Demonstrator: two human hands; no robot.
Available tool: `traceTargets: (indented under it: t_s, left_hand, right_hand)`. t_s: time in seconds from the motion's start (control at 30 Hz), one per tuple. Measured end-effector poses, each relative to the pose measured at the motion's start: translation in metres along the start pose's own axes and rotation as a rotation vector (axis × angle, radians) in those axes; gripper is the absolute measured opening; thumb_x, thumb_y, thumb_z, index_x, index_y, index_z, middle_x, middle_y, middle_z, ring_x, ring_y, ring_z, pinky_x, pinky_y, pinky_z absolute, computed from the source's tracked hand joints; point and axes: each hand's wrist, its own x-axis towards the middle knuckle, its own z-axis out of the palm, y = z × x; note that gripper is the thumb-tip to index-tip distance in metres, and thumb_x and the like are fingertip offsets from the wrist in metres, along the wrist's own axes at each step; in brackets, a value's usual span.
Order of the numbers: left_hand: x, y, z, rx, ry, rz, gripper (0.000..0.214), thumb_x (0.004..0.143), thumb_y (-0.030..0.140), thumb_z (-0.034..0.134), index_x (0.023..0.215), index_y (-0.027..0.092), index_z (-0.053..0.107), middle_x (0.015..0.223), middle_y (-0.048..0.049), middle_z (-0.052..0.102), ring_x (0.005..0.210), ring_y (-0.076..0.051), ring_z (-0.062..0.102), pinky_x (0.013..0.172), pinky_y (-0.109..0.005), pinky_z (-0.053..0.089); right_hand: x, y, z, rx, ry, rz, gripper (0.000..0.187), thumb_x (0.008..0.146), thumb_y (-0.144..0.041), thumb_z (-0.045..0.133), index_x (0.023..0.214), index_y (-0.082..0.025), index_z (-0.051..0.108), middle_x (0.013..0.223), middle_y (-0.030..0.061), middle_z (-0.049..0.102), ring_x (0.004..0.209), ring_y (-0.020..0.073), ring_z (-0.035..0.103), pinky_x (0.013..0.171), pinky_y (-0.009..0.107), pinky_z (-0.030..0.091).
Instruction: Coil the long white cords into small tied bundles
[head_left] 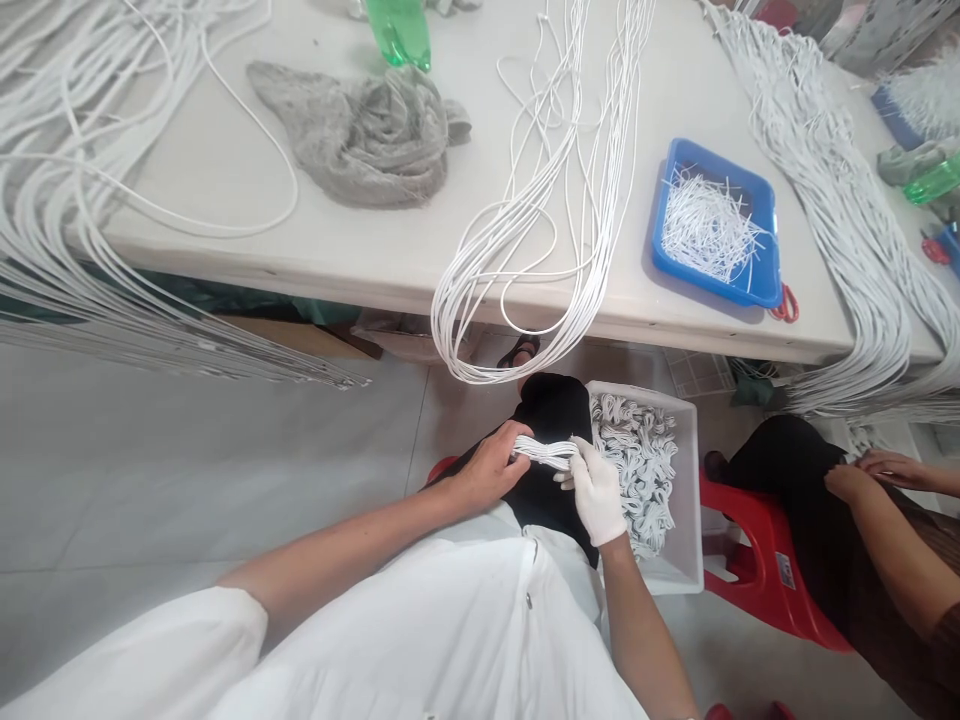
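Observation:
A short folded bundle of white cord (545,452) is stretched between my two hands, above my lap. My left hand (491,465), bare, grips its left end between thumb and fingers. On the other end my right hand (596,490), in a white glove, pinches the bundle near its middle or right end; the fingers partly cover it. Just right of my gloved hand stands a white bin (691,500) filled with similar tied bundles (637,465). Loops of loose white cord (517,290) hang over the table edge in front of me.
On the table (360,240) lie a grey cloth (367,135), a green bottle (401,35), a blue tray (766,220) of short white ties and red-handled scissors (786,305). Long cord bundles drape at left (97,200) and right (832,180). A co-worker's hands (862,480) are at right, beside a red stool (772,560).

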Motion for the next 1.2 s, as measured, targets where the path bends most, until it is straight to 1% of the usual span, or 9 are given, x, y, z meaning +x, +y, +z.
traceTargets:
  t_s: [0.2,0.3,0.43,0.53,0.77,0.9,1.0,1.07,1.2]
  left_hand:
    - [0.006,-0.002,-0.002,-0.185,-0.045,-0.093,0.017,0.084,0.023,0.042,0.092,0.020,0.057,0.069,0.0026,0.055,0.063,-0.013,0.050,0.059,-0.024,0.036]
    - [0.006,-0.003,0.003,-0.295,-0.024,-0.149,0.017,0.083,0.022,0.044,0.094,0.019,0.056,0.065,0.0039,0.055,0.056,-0.011,0.049,0.054,-0.022,0.036]
    - [0.003,-0.005,0.008,-0.435,-0.056,-0.167,0.018,0.084,0.025,0.046,0.097,0.019,0.056,0.067,0.0033,0.056,0.052,-0.009,0.049,0.052,-0.021,0.038]
    - [0.005,-0.008,0.008,-0.627,-0.112,-0.256,0.018,0.081,0.027,0.052,0.096,0.017,0.055,0.063,0.0028,0.057,0.049,-0.009,0.051,0.050,-0.021,0.040]
    - [0.014,-0.019,0.005,-0.909,-0.186,-0.555,0.021,0.071,0.024,0.060,0.089,0.014,0.054,0.071,-0.0030,0.062,0.054,-0.012,0.059,0.042,-0.021,0.042]
    - [0.014,-0.022,0.011,-0.918,-0.250,-0.623,0.016,0.070,0.026,0.059,0.080,0.016,0.053,0.071,-0.0028,0.062,0.048,-0.012,0.057,0.035,-0.019,0.035]
    - [0.010,-0.020,0.017,-0.920,-0.267,-0.620,0.013,0.072,0.026,0.057,0.080,0.016,0.054,0.062,-0.0009,0.059,0.053,-0.014,0.059,0.039,-0.019,0.038]
    - [0.006,-0.017,0.019,-0.938,-0.289,-0.608,0.009,0.073,0.025,0.055,0.076,0.017,0.054,0.056,0.0003,0.055,0.053,-0.014,0.058,0.042,-0.020,0.040]
    - [0.004,-0.017,0.018,-0.994,-0.403,-0.656,0.013,0.071,0.027,0.049,0.062,0.019,0.045,0.044,0.0035,0.043,0.036,-0.011,0.041,0.035,-0.022,0.032]
  right_hand:
    - [-0.002,0.005,0.001,0.436,-0.028,0.177,0.048,0.082,-0.036,0.061,0.122,-0.010,0.057,0.074,0.0051,0.068,0.060,0.0178,0.067,0.053,0.030,0.057]
    - [-0.001,0.006,0.001,0.526,-0.016,0.192,0.052,0.084,-0.039,0.060,0.128,-0.013,0.051,0.081,0.0057,0.069,0.062,0.0166,0.067,0.051,0.027,0.056]
    - [-0.003,0.009,0.002,0.458,-0.025,0.135,0.049,0.088,-0.040,0.055,0.128,-0.012,0.052,0.068,0.0028,0.067,0.057,0.0147,0.065,0.054,0.027,0.055]
    - [-0.002,0.014,0.003,0.463,0.014,0.118,0.046,0.086,-0.039,0.058,0.121,-0.010,0.058,0.063,0.0027,0.066,0.054,0.0156,0.064,0.052,0.028,0.054]
    - [0.008,0.022,0.001,0.491,0.056,0.098,0.053,0.091,-0.053,0.042,0.126,-0.014,0.049,0.106,0.0113,0.065,0.062,0.0129,0.065,0.046,0.024,0.053]
    - [0.006,0.015,0.004,0.376,0.054,0.053,0.055,0.092,-0.057,0.035,0.130,-0.018,0.045,0.092,0.0052,0.066,0.047,0.0078,0.056,0.039,0.019,0.045]
    - [0.006,0.008,0.009,0.189,0.063,0.033,0.048,0.094,-0.054,0.032,0.118,-0.018,0.054,0.068,-0.0015,0.061,0.040,0.0068,0.047,0.037,0.018,0.038]
    - [0.008,0.004,0.013,0.069,0.098,-0.011,0.044,0.094,-0.051,0.033,0.103,-0.018,0.059,0.063,-0.0028,0.056,0.041,0.0076,0.045,0.040,0.020,0.037]
    - [0.007,0.000,0.016,-0.071,0.161,-0.144,0.039,0.093,-0.045,0.039,0.072,-0.018,0.058,0.059,-0.0028,0.051,0.050,0.0098,0.046,0.051,0.023,0.038]
